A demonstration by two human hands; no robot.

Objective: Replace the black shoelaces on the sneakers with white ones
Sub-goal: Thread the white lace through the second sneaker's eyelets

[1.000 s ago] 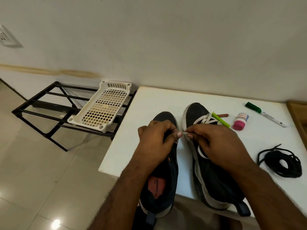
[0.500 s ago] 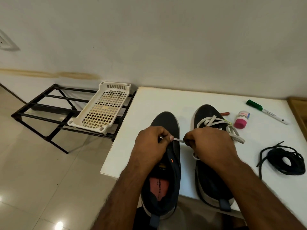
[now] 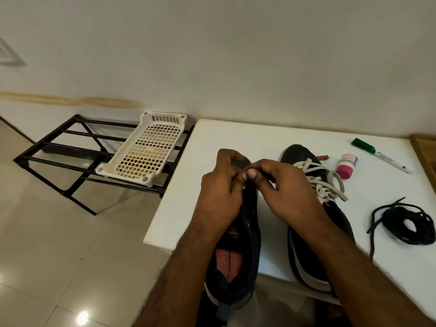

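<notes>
While both hands meet over the toe end of the left sneaker (image 3: 238,263), the left hand (image 3: 220,194) and right hand (image 3: 286,193) have fingers curled inward, fingertips touching each other at the shoe's front eyelets. Whatever they pinch is hidden by the fingers, so can't tell if a lace tip is in there. Left sneaker sits at the table's (image 3: 271,138) near edge, heel overhanging toward the camera, pink insole visible, no lace visible along it. Right sneaker (image 3: 313,232) lies just beside it, parallel, toe toward the wall, with the white lace (image 3: 323,182) threaded across its upper eyelets and loose loops spilling off the right side. Black laces (image 3: 405,225) lie in a loose coil on the table, right of the right sneaker, apart from it. Behind the shoes: small bottle with pink cap (image 3: 346,166), green-capped marker (image 3: 382,155), and a short reddish stick (image 3: 322,157) touching the right sneaker's toe. Left of the table: black metal rack (image 3: 59,149) on the tiled floor, cream plastic basket (image 3: 144,152) resting on top of it.
</notes>
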